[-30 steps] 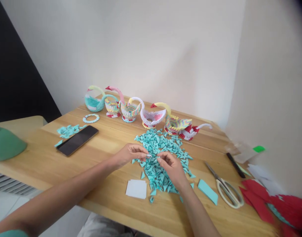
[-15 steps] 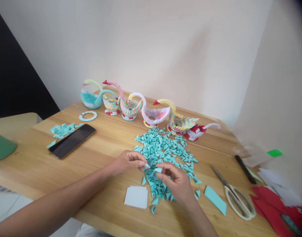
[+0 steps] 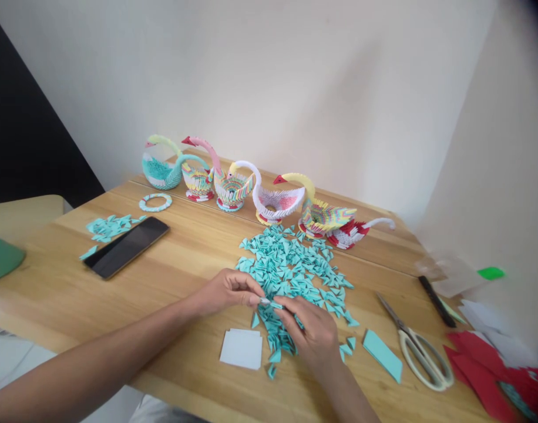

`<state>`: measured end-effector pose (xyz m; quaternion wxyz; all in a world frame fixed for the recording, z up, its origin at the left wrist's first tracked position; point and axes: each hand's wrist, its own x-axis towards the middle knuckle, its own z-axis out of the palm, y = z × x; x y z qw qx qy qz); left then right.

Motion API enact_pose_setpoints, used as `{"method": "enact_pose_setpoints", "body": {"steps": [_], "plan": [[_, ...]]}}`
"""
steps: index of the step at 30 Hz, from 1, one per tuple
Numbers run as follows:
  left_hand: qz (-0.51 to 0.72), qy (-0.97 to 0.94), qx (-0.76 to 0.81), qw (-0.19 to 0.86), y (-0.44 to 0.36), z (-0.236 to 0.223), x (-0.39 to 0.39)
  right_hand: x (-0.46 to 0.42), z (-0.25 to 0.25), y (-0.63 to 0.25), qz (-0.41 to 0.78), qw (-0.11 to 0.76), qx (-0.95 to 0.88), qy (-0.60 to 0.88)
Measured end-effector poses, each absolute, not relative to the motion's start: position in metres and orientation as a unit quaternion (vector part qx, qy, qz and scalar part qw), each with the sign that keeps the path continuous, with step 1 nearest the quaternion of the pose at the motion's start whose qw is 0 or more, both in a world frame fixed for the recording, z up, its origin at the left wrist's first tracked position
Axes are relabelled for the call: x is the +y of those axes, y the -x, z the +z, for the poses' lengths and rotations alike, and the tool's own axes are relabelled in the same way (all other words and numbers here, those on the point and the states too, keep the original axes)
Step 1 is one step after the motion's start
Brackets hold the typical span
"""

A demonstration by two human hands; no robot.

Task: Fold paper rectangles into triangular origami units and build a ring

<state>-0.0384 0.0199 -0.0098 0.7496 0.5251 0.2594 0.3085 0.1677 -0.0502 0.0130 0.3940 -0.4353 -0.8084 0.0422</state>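
Just below the centre of the frame, the left hand (image 3: 231, 292) pinches a small white folded piece (image 3: 265, 301) between thumb and fingertips, and the right hand (image 3: 315, 329) pinches a small turquoise folded piece (image 3: 276, 305) in the same way. The turquoise piece lies immediately right of the white one and slightly lower, the right fingers nearer to it; both seem to have their long axes running roughly left to right, dipping a little rightward, so they sit nearly end to end. Whether they touch or one enters the other is too small to tell. Both hands hang over the near left side of the turquoise pile (image 3: 286, 258), with a stack of white paper (image 3: 241, 349) below them at lower centre, near but apart from either hand.
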Motion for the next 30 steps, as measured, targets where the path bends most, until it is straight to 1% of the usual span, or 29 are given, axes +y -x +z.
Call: {"method": "enact_pose_setpoints", "body": {"steps": [6, 13, 19, 23, 30], "plan": [[0.303, -0.532, 0.257, 0.748, 0.0371, -0.0066, 0.0177, -0.0507, 0.0107, -0.1660, 0.051, 0.388, -0.810, 0.437], [0.315, -0.562, 0.256, 0.720, 0.0364, -0.0109, 0.0187, -0.0502, 0.0142, -0.1684, 0.056, 0.387, -0.794, 0.465], [0.309, -0.580, 0.245, 0.713, 0.0374, -0.0101, 0.0186, -0.0511, 0.0152, -0.1635, 0.103, 0.358, -0.821, 0.433], [0.300, -0.587, 0.242, 0.712, 0.0378, -0.0070, 0.0177, -0.0508, 0.0148, -0.1627, 0.108, 0.354, -0.825, 0.428], [0.289, -0.599, 0.234, 0.709, 0.0388, -0.0074, 0.0173, -0.0505, 0.0152, -0.1646, 0.107, 0.318, -0.842, 0.421]]}}
